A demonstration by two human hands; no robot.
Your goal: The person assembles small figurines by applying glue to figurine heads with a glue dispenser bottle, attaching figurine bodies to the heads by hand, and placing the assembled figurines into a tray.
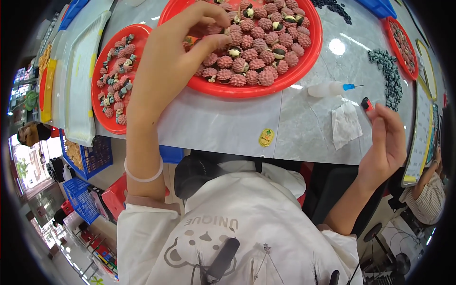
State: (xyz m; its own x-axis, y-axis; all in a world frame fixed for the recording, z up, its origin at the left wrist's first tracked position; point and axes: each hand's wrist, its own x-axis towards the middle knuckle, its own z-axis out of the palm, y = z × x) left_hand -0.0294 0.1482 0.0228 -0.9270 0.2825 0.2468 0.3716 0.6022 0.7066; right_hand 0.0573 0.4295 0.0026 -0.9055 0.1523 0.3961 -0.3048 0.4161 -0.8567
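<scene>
Pink, bumpy, lychee-shaped beads (251, 52) fill the large round red plastic tray (304, 61) that sits on the grey marble-patterned counter (304, 128), many of them showing dark or cream undersides. The left hand (178, 57) reaches into the near-left part of this tray, thumb and forefinger curled together in a pinch among the beads; what exactly they close on is too small to tell. A pale translucent bangle (142, 176) circles that wrist.

To the left of the large tray, touching its rim, lies a smaller red plastic tray (102, 114) holding a looser scatter of the same pink pieces mixed with grey ones. Further left of that stands a long white plastic tray (80, 95).

To the right of the large tray, just beside its rim, a small clear squeeze bottle with a blue needle tip (332, 88) lies on its side. Below the bottle lies a crumpled white tissue (346, 124). The right hand (387, 142) is raised off the counter's near-right edge, palm turned toward the person, fingers loosely bent, with a small red and black object (366, 104) held at the fingertips. Beyond it, a strip of dark grey-green beads (388, 76) runs across the counter. A round yellow sticker (266, 137) sits on the counter's near edge, below the large tray. The person wears a white printed shirt (237, 223).
</scene>
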